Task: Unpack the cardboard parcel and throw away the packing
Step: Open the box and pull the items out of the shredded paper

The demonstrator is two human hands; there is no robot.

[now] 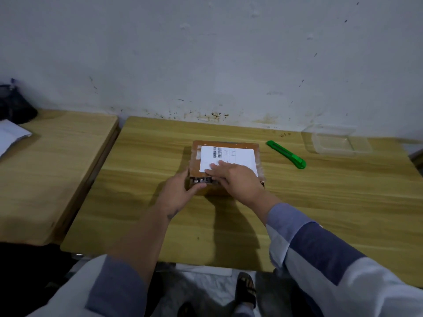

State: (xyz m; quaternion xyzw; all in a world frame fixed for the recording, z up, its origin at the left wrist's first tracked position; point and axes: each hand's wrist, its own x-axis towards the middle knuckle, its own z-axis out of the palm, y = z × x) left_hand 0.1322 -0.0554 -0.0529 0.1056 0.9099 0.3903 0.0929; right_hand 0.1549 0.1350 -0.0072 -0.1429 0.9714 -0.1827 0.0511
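A brown cardboard parcel (229, 144) with a white shipping label (238, 156) on top lies in the middle of the wooden table (320, 202). My left hand (177, 194) grips the parcel's near left corner, thumb on its front face. Over the near edge of the top lies my right hand (235, 179), fingers stretched flat across the label's lower part. The parcel's near side is mostly hidden by both hands.
A green utility knife (287, 154) lies on the table right of the parcel. A clear plastic container (336, 140) stands at the back right by the wall. A second wooden table (57, 168) on the left carries white papers (10, 137) and a dark object (16, 104).
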